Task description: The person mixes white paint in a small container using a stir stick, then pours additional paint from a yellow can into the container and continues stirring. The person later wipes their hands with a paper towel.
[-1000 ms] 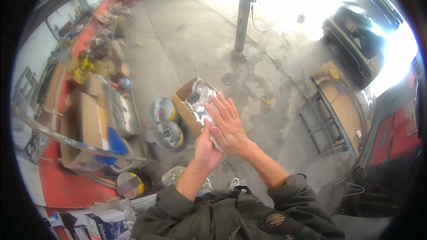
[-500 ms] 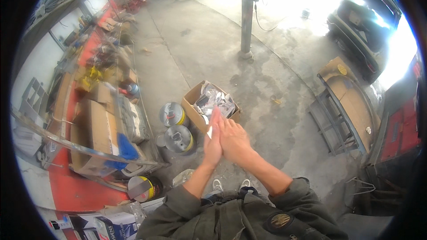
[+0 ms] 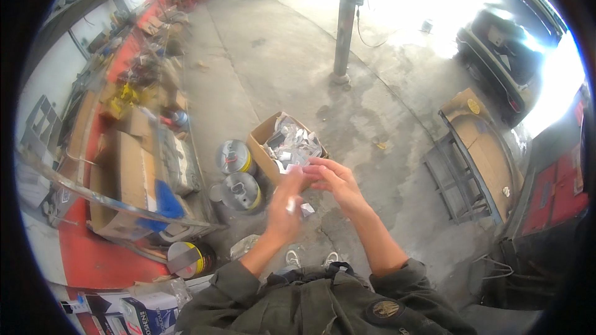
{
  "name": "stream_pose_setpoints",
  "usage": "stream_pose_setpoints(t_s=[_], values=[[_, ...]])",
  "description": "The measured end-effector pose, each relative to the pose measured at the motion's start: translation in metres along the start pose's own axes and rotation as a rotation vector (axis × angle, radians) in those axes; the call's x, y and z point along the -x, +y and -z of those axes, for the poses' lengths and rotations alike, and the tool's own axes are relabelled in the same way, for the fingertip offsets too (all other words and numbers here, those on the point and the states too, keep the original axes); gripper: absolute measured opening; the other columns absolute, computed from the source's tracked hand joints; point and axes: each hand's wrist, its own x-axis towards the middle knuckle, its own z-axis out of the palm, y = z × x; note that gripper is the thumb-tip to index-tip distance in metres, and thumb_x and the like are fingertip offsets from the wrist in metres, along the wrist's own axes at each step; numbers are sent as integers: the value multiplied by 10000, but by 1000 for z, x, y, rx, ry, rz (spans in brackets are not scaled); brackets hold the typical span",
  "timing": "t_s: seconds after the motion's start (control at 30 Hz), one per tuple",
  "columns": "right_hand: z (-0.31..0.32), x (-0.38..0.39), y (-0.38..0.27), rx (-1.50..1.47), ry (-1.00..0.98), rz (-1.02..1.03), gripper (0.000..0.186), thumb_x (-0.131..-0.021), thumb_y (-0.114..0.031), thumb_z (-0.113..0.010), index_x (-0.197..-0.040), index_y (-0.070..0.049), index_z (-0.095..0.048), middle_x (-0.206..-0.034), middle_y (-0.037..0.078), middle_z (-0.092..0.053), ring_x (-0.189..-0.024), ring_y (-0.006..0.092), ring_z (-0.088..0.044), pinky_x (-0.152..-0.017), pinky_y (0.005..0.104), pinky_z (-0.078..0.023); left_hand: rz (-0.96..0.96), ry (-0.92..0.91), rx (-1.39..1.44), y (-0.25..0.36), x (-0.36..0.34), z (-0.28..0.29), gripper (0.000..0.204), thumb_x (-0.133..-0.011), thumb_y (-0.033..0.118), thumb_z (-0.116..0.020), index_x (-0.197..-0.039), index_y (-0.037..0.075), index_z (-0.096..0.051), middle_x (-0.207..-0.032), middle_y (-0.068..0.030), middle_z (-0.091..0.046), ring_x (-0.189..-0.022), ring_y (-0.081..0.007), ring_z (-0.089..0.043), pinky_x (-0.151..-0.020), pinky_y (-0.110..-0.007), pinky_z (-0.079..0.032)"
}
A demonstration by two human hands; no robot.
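Note:
My left hand point(image 3: 285, 209) is raised in front of me near the open cardboard box, smeared by motion. A small white piece point(image 3: 290, 205) shows against it; I cannot make out whether it is gripped. My right hand point(image 3: 338, 187) is close beside it, fingers stretched out and slightly bent, their tips near the left hand's fingertips. Nothing shows in the right hand. Beneath both hands, the cardboard box point(image 3: 264, 154) on the floor is filled with crumpled paper and plastic scraps point(image 3: 295, 141). Another white scrap point(image 3: 307, 209) appears just below the hands, partly hidden by the left.
Two metal cans point(image 3: 235, 156) stand left of the box, and a third can point(image 3: 191, 259) sits nearer me. Cluttered red shelving point(image 3: 93, 251) runs along the left. A lift post point(image 3: 345, 31) rises ahead; a metal frame with cardboard point(image 3: 487, 136) stands right, beyond it a car point(image 3: 500, 56).
My hands were pressed together palm to palm; now they have come apart. The left has dropped a little, and the right's fingers have opened. The view has shifted slightly.

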Motion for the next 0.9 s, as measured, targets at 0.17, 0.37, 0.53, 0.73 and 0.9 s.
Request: stream_pose_setpoints(t_s=[0.17,0.37,0.53,0.73,0.9], values=[[5,1,14,672,25,347,339,-971,-123,-559,-1261,48,-595,-1137,167,-700,-1052,236,-679,-892,325,-530,5,164,-99,0,-17,3,560,-1086,399,-341,-1418,-25,-492,-1481,-196,-486,-1402,-344,-429,-1174,-452,-281],[-23,20,15,1432,-230,569,311,-776,-57,-638,-1065,57,-636,-1074,209,-673,-948,357,-659,-799,406,-542,63,-52,306,5,-24,-10,580,-1088,425,-326,-1274,-47,-609,-1297,-172,-634,-1234,-280,-569,-1085,-395,-398],[-36,27,22,770,-51,489,150,-888,-51,-623,-1001,48,-632,-945,166,-678,-840,255,-678,-740,362,-536,377,-132,705,13,-28,0,639,-1086,480,-307,-1231,-54,-626,-1219,-149,-667,-1059,-205,-635,-972,-339,-485],[-53,20,48,-362,207,-32,159,-1011,-86,-499,-1120,-6,-583,-1090,61,-653,-983,177,-648,-784,316,-522,-25,40,83,13,-16,-14,468,-1078,360,-390,-1227,7,-659,-1229,-121,-666,-1205,-290,-569,-1049,-404,-423],[-27,18,71,527,83,352,204,-998,-84,-509,-1187,-13,-538,-1117,88,-643,-983,218,-657,-801,368,-523,-87,31,116,20,-14,-12,436,-1074,328,-405,-1280,20,-636,-1317,-115,-626,-1296,-308,-508,-1109,-426,-363]])
